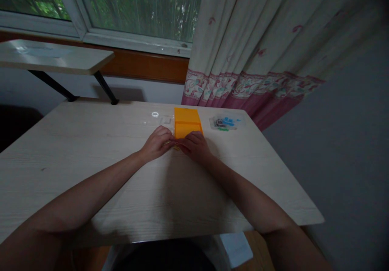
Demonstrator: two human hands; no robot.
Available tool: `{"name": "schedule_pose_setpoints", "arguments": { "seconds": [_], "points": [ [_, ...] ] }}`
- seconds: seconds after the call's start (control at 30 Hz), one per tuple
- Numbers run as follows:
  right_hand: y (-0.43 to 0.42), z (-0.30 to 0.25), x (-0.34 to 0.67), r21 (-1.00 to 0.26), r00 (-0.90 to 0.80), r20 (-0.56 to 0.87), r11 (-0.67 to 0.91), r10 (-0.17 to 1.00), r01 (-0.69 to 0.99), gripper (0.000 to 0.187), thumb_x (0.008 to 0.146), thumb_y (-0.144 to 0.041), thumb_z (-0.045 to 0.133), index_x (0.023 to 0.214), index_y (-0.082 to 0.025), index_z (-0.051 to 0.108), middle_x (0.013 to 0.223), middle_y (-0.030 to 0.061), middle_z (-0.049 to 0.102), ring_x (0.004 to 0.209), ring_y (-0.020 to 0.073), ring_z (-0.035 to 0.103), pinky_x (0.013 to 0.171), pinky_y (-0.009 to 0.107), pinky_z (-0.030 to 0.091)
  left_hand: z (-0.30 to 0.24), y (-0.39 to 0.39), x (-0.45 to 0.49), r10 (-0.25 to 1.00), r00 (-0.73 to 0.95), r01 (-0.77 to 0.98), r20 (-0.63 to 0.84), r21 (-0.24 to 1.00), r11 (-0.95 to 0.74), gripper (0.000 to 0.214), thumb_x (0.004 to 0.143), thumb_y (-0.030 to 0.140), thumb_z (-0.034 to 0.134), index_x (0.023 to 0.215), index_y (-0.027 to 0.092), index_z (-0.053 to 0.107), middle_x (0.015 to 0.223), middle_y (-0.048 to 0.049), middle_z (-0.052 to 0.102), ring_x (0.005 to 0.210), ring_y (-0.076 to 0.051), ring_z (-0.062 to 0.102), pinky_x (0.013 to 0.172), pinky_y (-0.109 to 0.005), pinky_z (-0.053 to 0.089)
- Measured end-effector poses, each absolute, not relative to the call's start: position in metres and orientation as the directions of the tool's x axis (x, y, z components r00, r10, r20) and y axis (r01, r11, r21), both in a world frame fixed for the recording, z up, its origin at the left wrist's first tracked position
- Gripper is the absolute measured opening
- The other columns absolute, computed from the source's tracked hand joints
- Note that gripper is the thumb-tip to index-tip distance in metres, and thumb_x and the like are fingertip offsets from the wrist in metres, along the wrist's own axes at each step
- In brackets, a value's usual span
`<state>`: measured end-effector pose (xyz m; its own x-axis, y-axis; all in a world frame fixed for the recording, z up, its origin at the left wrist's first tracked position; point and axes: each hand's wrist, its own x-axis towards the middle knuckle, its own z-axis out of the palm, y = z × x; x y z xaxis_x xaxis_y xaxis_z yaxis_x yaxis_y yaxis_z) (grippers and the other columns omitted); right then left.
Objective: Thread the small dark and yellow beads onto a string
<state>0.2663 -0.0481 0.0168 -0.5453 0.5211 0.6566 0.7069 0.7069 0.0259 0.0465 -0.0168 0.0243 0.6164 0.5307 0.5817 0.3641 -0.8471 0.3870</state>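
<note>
My left hand (156, 143) and my right hand (196, 146) meet at the near edge of an orange-yellow case (186, 116). The fingers of both are closed and pinched together. Between them is something small, with a hint of red and yellow, too small to make out. The case looks opened out flat, with a fold across its middle; its near part is partly hidden by my hands. Just left of it lies clear plastic packaging (166, 119) with a small whitish piece.
A clear tray (214, 121) holding blue and dark small pieces sits right of the case, a green piece (223, 129) at its near edge. A raised shelf (54, 60) on black legs stands at back left. Curtain (240, 60) and window lie beyond the wooden table (100, 141).
</note>
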Motion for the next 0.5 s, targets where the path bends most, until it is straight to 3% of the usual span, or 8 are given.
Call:
{"name": "schedule_pose_setpoints", "arguments": {
  "seconds": [0.33, 0.5],
  "points": [
    [-0.0508, 0.0155, 0.2676, -0.047, -0.516, 0.654, 0.710, 0.554, 0.703, 0.019, 0.092, -0.040, 0.058, 0.096, -0.027, 0.072, 0.081, 0.0038, 0.066, 0.083, 0.0180, 0.056, 0.078, 0.036, 0.038, 0.0208, -0.0125, 0.0479, 0.578, 0.575, 0.267, 0.579, 0.535, -0.802, 0.028, 0.094, 0.042, 0.052, 0.085, 0.019, 0.066, 0.083, -0.0061, 0.062, 0.085, -0.018, 0.056, 0.081, -0.034, 0.046],
    [-0.0531, 0.0177, 0.2668, 0.005, -0.523, 0.675, 0.706, 0.520, 0.708, 0.017, 0.094, -0.032, 0.056, 0.096, -0.027, 0.072, 0.079, 0.0029, 0.067, 0.082, 0.0174, 0.056, 0.078, 0.036, 0.037, 0.0214, -0.0130, 0.0474, 0.574, 0.564, 0.248, 0.593, 0.541, -0.803, 0.027, 0.094, 0.040, 0.053, 0.085, 0.019, 0.067, 0.080, -0.0056, 0.062, 0.082, -0.017, 0.055, 0.079, -0.033, 0.046]
  ]
}}
